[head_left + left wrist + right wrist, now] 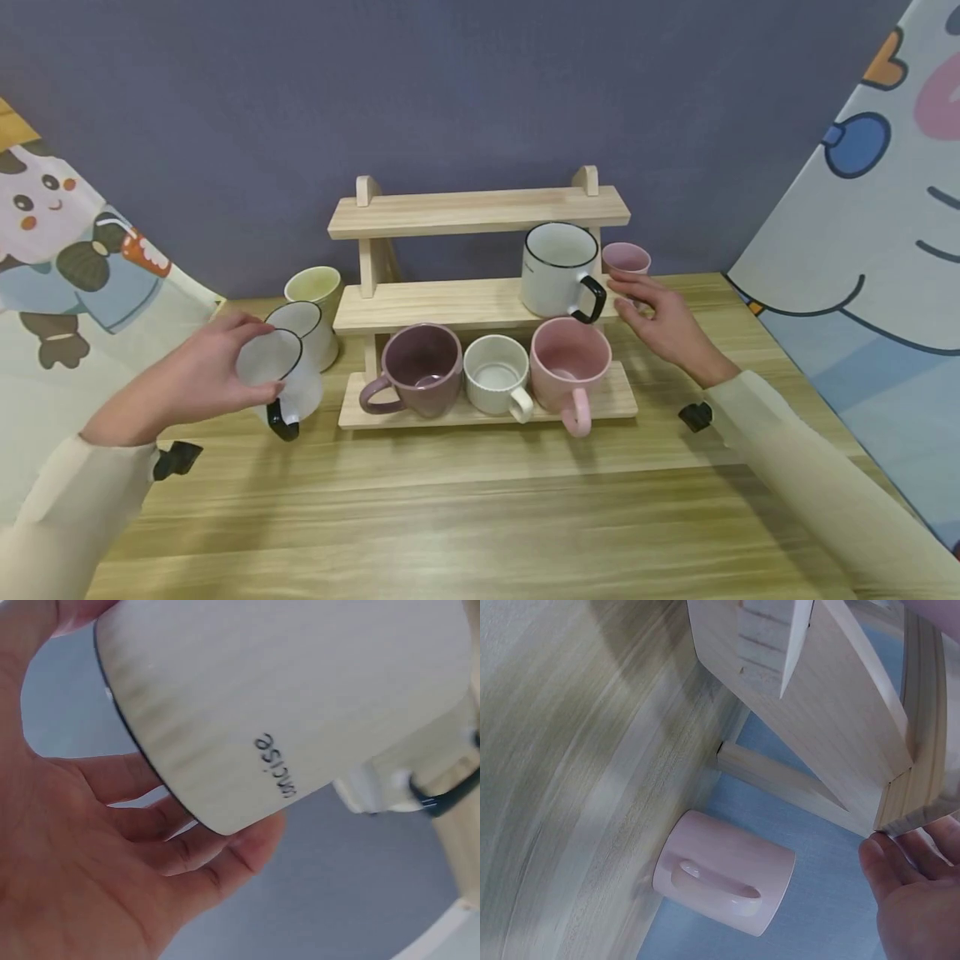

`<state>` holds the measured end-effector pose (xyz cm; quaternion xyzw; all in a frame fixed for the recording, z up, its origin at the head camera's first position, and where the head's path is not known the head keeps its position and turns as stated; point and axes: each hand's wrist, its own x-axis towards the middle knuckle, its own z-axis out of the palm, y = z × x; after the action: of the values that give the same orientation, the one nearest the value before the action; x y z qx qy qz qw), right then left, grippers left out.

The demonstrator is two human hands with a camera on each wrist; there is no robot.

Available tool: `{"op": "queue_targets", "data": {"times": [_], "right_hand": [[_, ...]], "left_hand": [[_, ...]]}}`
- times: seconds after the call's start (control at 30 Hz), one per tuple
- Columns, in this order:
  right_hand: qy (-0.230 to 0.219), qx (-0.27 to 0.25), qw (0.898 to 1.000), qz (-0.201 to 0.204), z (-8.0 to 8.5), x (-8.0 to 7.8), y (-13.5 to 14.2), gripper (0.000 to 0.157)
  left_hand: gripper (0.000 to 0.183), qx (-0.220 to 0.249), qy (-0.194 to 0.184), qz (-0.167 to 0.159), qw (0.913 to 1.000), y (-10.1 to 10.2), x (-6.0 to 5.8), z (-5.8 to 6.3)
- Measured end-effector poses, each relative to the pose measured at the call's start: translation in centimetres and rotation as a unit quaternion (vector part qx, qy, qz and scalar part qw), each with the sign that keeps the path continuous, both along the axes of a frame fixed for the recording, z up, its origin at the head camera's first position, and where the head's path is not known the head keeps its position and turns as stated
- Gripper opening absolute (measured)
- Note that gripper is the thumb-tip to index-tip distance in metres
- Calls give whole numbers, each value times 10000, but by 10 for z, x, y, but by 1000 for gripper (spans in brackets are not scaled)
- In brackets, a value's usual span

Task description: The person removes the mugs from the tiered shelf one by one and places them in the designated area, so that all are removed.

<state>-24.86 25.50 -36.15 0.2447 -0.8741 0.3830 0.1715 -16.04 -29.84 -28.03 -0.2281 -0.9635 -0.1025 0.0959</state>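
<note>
My left hand holds a white mug by its rim, thumb on the near side and fingers on the far side. This mug has a black rim, a black handle and dark lettering, which shows in the left wrist view. My right hand is at the right end of the wooden shelf's middle board, fingertips at the board's end. Left of that hand, another white mug with black rim and handle stands on the same board. Behind the hand is a small pink mug, lying beside the shelf in the right wrist view.
On the bottom board stand a purple mug, a small cream cup and a pink mug. Left of the shelf are a second black-rimmed white mug and a yellow-green cup. A dark wall rises behind.
</note>
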Motion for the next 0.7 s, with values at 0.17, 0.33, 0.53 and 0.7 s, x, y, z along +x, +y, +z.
{"op": "queue_targets", "data": {"times": [0.17, 0.33, 0.53, 0.7], "right_hand": [[56, -22, 10000, -2, -1, 0, 0, 33], [142, -41, 9999, -4, -1, -1, 0, 32], [141, -21, 9999, -9, -1, -2, 0, 32], [101, 35, 9999, -56, -1, -1, 0, 32]], "left_hand": [[65, 29, -196, 22, 9998, -10, 1, -23], [67, 49, -164, -122, 9998, -16, 1, -39], [65, 119, -148, -361, 9992, -19, -1, -51], [65, 206, -260, -511, 9981, -20, -3, -55]]}}
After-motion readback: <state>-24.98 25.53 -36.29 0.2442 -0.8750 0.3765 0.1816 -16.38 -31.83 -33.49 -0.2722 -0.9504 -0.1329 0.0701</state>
